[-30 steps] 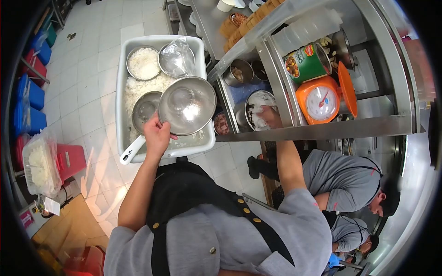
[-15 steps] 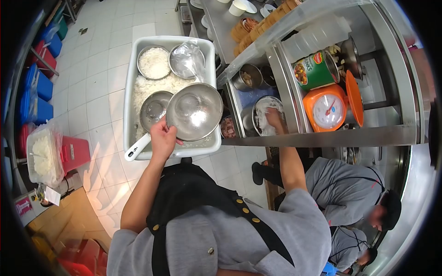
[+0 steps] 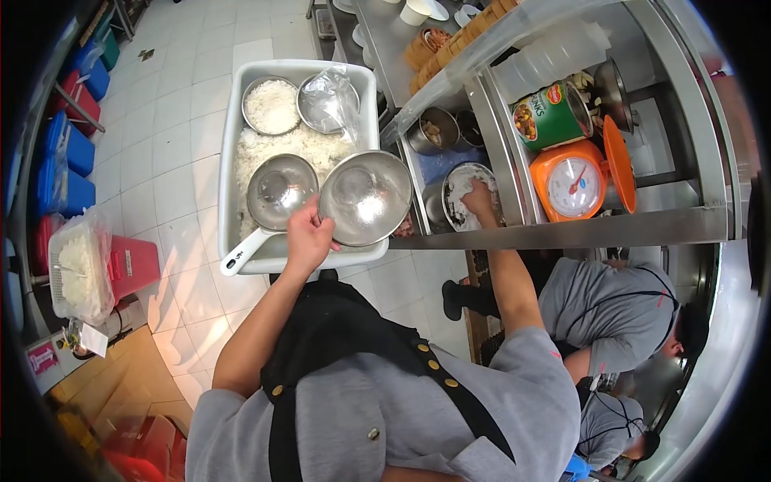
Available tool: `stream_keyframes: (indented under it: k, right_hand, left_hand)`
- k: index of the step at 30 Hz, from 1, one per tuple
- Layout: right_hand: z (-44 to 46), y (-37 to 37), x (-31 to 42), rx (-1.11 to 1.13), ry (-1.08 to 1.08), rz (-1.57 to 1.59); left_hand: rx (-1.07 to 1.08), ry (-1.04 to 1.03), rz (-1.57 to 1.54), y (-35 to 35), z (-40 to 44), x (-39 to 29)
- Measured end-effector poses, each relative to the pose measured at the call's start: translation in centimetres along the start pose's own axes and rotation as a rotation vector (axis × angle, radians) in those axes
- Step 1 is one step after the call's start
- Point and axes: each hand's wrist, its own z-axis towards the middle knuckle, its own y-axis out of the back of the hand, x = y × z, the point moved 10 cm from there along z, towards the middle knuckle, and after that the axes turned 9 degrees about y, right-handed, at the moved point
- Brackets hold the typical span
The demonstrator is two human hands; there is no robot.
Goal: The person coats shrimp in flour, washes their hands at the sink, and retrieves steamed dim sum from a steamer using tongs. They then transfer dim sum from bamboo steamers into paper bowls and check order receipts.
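My left hand (image 3: 312, 238) grips the near-left rim of a shiny metal bowl (image 3: 366, 193), thumb on the edge. It hangs over the right side of a white tub (image 3: 227, 169) of white rice (image 3: 321, 149). To its left, a metal scoop (image 3: 281, 191) with a white handle (image 3: 241, 253) rests in the tub. My right hand (image 3: 479, 202) reaches down into a round metal container (image 3: 458, 215) of white, soft-looking stuff (image 3: 470, 178). Its fingers look closed at that stuff; what they hold is hidden.
The tub also holds a bowl of rice (image 3: 271, 107) and a plastic-covered bowl (image 3: 321, 108). Metal pots (image 3: 434, 132), a green can (image 3: 550, 116) and an orange scale (image 3: 569, 183) stand on the right. Two people (image 3: 606, 321) in grey work at lower right.
My left hand has moved the metal bowl to the right, uncovering more of the white-handled scoop. My right hand has shifted slightly inside the container. The person beside me has moved a little.
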Motion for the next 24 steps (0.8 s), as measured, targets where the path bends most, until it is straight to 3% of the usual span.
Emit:
stream_keyframes:
  k: [2,5,8,11,14,18,22,24]
  right_hand:
    - [0.2,-1.1,-0.9,0.128,-0.116,0.023]
    - [0.5,-0.2,0.4,0.124,-0.014,-0.061]
    - [0.1,0.4,0.2,0.079,-0.051,0.091]
    - [0.0,0.3,0.8,0.067,0.048,0.054]
    - [-1.1,1.0,1.5,0.076,-0.011,0.115]
    - [-1.7,2.8,1.8,-0.072,-0.09,0.261]
    - [-0.4,-2.1,-2.5,-0.039,-0.003,0.336]
    - [-0.1,-3.0,-2.9,0.08,-0.002,0.257]
  left_hand:
    - [0.005,0.0,-0.01,-0.1,-0.2,-0.1]
    - [0.013,0.018,0.019,0.0,0.1,0.6]
    - [0.001,0.017,0.022,-0.2,0.1,0.6]
    - [0.002,0.034,0.0,-0.4,0.7,1.9]
    - [0.047,0.071,0.03,-1.8,0.4,0.7]
    - [0.094,0.029,0.071,-2.6,0.5,0.9]
    - [0.108,0.075,0.09,-3.3,0.6,1.1]
    - [0.124,0.111,0.075,-3.6,0.8,1.2]
